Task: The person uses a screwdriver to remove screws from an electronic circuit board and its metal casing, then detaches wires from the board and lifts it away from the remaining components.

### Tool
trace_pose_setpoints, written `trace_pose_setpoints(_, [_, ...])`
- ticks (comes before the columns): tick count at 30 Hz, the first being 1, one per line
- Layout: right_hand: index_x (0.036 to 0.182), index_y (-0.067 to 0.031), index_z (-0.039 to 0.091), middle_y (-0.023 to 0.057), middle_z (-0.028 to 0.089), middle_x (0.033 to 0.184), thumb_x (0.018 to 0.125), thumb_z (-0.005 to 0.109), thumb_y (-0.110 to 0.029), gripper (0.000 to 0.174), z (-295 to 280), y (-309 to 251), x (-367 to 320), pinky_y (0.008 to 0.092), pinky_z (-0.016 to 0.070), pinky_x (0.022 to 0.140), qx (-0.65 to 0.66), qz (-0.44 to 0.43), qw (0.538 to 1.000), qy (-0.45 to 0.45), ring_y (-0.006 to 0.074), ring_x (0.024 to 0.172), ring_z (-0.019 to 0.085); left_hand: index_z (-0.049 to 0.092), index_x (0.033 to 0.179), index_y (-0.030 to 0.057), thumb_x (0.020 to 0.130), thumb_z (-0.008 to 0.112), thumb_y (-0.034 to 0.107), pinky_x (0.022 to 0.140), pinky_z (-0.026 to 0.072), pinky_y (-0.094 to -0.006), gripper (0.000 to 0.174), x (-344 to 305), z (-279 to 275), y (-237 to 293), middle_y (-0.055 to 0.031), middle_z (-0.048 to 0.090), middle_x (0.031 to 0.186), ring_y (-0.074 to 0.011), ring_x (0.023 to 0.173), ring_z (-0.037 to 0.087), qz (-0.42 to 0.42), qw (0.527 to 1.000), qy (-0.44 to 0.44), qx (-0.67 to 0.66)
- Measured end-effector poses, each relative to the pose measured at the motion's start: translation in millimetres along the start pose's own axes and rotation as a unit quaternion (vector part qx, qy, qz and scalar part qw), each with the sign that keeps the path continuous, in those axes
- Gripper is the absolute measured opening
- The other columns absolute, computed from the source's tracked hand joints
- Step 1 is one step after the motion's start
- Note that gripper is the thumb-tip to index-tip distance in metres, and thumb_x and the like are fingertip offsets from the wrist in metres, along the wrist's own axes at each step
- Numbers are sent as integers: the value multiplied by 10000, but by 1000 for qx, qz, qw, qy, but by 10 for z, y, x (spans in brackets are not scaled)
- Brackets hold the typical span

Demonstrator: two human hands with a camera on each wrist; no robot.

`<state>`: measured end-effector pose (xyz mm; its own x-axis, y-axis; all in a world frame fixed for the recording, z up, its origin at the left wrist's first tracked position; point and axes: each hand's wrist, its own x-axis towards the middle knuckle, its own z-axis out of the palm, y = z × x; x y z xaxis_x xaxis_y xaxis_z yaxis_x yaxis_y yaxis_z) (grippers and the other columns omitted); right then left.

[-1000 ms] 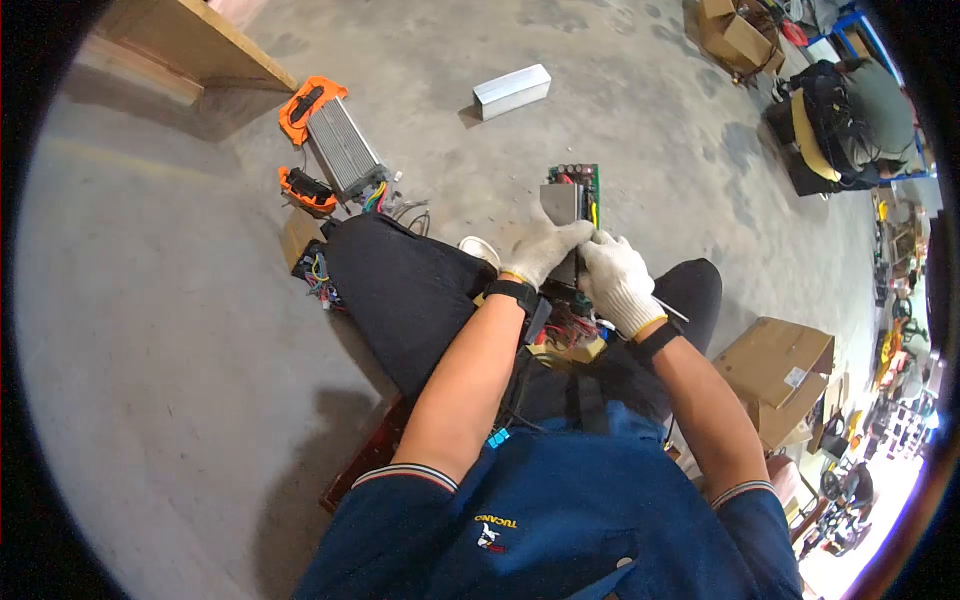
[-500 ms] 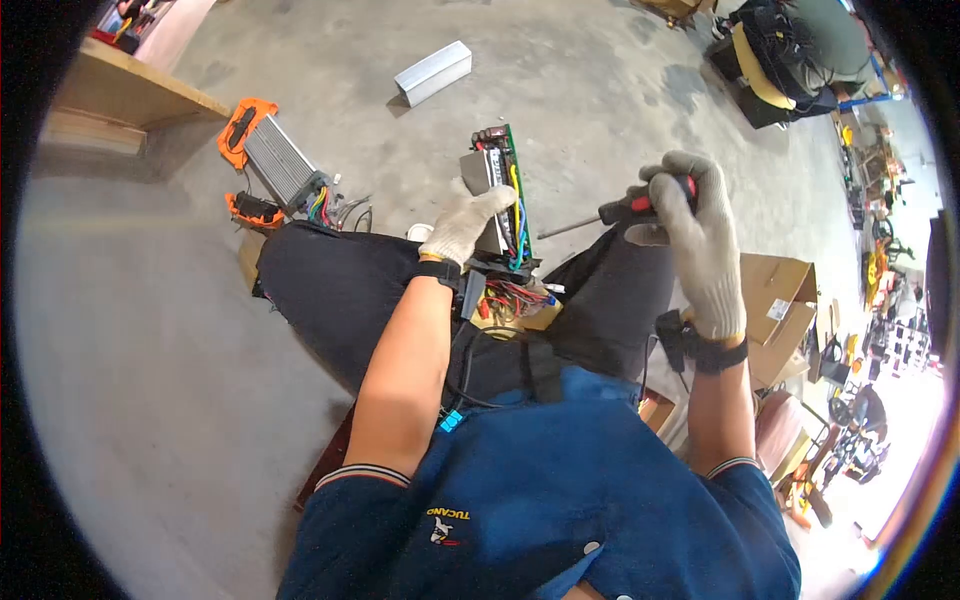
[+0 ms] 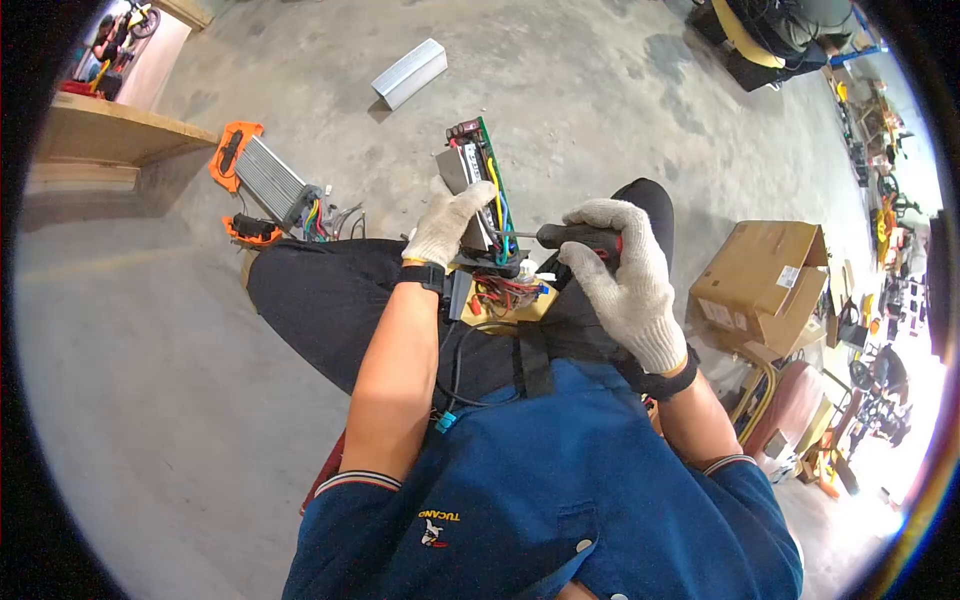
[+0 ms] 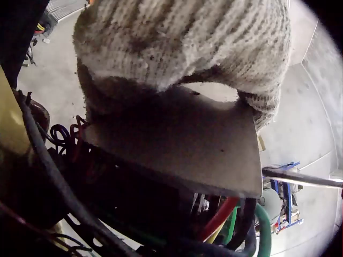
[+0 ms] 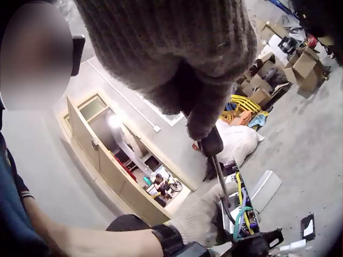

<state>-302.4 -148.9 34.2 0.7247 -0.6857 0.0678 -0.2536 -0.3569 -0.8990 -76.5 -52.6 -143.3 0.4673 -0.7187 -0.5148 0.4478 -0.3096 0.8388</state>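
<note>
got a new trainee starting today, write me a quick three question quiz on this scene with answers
1. Which hand holds the screwdriver?
2. Where is the silver tube? A: on a knee. B: on the floor. C: inside the cardboard box.
3. True or false: the left hand holds a metal plate.

Key:
1. The right hand.
2. B.
3. True.

Glare bleaches the head view's lower right, distortion bows its edges, and shadow dims the left-wrist view's plate (image 4: 185, 142).
</note>
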Motion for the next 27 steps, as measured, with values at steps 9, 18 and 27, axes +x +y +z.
trace_pose_setpoints(9, [1270, -20, 632, 164, 716, 1163, 975, 809, -49, 345, 74, 35, -15, 376, 608, 915, -38, -25, 999, 5, 285, 1053, 774, 720, 1298, 60, 969, 793, 375, 795, 615, -334, 461, 20, 33, -31, -52, 750, 1058, -153, 886, 735, 33, 999, 29, 16])
trace_pose_setpoints(18, [1275, -22, 632, 174, 717, 1167, 974, 817, -69, 356, 106, 81, -28, 389, 601, 918, -55, -25, 998, 13, 309, 1054, 762, 678, 1327, 48, 951, 805, 345, 757, 631, -350, 496, 5, 67, 5, -60, 742, 1039, -162, 865, 736, 59, 997, 30, 25])
trace_pose_setpoints(27, [1204, -26, 678, 177, 745, 1078, 980, 842, -198, 326, 124, -21, -7, 411, 618, 833, -167, 9, 984, 55, 326, 961, 782, 688, 1273, 42, 923, 813, 368, 695, 610, -327, 495, -130, 151, 167, -62, 737, 998, -152, 792, 729, 47, 997, 48, 25])
